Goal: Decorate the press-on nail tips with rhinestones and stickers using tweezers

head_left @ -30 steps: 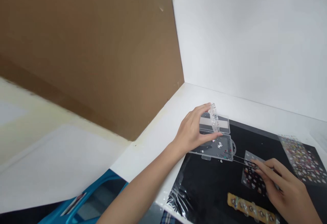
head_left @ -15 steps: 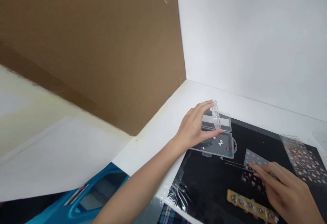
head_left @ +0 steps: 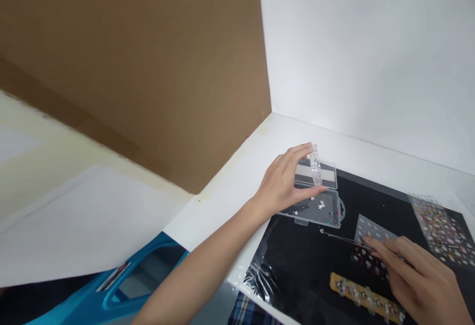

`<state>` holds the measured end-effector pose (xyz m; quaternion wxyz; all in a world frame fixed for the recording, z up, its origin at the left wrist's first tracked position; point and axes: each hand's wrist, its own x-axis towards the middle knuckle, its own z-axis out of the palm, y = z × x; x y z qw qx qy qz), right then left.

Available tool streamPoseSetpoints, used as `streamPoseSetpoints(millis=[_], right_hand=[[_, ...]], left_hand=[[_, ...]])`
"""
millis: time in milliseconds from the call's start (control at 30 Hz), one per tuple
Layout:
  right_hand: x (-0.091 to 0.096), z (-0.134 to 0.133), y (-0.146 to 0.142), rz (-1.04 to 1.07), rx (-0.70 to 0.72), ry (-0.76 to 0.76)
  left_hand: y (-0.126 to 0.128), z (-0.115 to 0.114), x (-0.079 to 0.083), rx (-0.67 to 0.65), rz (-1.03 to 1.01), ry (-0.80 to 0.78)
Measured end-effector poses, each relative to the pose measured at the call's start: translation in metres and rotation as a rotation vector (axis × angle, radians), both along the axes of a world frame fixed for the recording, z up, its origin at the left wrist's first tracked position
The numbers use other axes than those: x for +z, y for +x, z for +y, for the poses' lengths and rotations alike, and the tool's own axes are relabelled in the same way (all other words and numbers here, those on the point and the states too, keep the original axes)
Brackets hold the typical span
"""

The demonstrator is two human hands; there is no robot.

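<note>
My left hand (head_left: 284, 181) pinches a clear strip studded with small shiny gems (head_left: 315, 164) between thumb and fingers, upright above an open clear plastic case (head_left: 315, 222). Loose gems and flower-shaped pieces (head_left: 321, 205) lie in the case's tray. In my right hand (head_left: 419, 275) is a pair of thin metal tweezers (head_left: 345, 239), pointing left. At their tips, just in front of the case, sits a tiny pale gem (head_left: 321, 231). Beneath the tweezers is a clear sticker sheet (head_left: 373, 228). Nearer me lies a yellowish bar bearing clear, gem-decorated pieces (head_left: 365, 296).
A black mat (head_left: 304, 265) covers much of the white table (head_left: 241, 186). A colourful sticker sheet (head_left: 441, 226) lies at its right. Brown board (head_left: 156, 68) and a white wall (head_left: 363, 53) enclose the back. Below left is a blue plastic object (head_left: 148, 275).
The tweezers' prongs have come together at the small gem; half a second ago they stood apart beside it. My left hand keeps its hold on the clear strip.
</note>
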<state>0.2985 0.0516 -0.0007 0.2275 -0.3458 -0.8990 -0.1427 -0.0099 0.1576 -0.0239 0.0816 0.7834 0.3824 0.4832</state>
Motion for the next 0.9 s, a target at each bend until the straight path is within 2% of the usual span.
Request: streamPoseSetpoints(millis=[133, 400, 467, 633, 900], right_hand=[[-0.003, 0.0, 0.002, 0.097, -0.039, -0.052], [-0.027, 0.001, 0.013, 0.294, -0.288, -0.336], [-0.026, 0.003, 0.02, 0.316, -0.284, -0.38], [-0.013, 0.015, 0.04, 0.202, -0.177, -0.31], [-0.016, 0.017, 0.057, 0.178, -0.317, -0.182]], left_hand=[[0.0, 0.0, 0.001, 0.001, 0.0, -0.001], [0.0, -0.001, 0.001, 0.019, 0.014, -0.019], [0.0, -0.001, 0.001, 0.019, 0.016, -0.023], [0.0, -0.001, 0.002, 0.031, 0.025, -0.02], [0.0, -0.002, 0.001, 0.025, 0.032, -0.03]])
